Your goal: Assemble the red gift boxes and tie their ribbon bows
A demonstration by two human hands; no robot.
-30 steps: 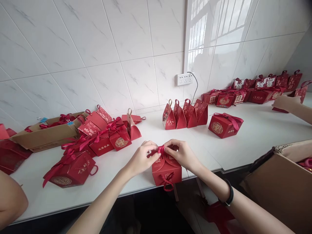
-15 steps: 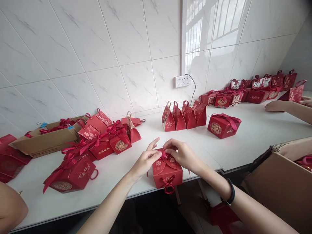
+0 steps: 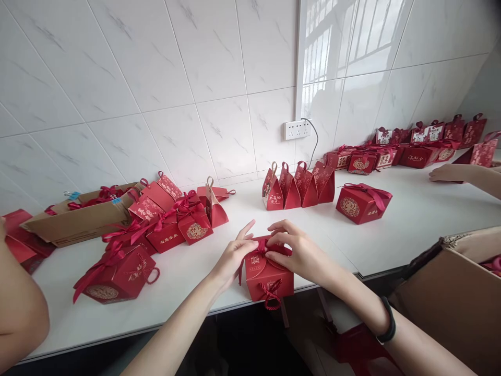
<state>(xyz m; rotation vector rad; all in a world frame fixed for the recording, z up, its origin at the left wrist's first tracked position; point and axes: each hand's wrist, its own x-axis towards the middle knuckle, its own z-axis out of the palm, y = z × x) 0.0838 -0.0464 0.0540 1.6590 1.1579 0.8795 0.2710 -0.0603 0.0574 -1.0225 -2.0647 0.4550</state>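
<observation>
A red gift box (image 3: 270,284) with gold lettering and a twisted cord loop on its front sits at the table's near edge. Both my hands are on top of it, at the dark red ribbon (image 3: 261,245) over its lid. My left hand (image 3: 233,256) pinches the ribbon between thumb and index finger, the other fingers raised. From the right side, my right hand (image 3: 295,248) reaches over the lid, thumb and fingers closed at the ribbon's middle. The fingers partly hide the knot and the right lid flap.
Several red boxes with ribbons (image 3: 162,237) and an open cardboard box (image 3: 78,224) stand left. Triangular red boxes (image 3: 287,190) line the wall; one ribboned box (image 3: 362,203) sits right of them. Another person's hand (image 3: 450,172) is far right, above a large carton (image 3: 450,292).
My right hand has shifted its fingers at the ribbon, wrist turning slightly right. The view has moved a little. At far left, another person's arm has come further into view.
</observation>
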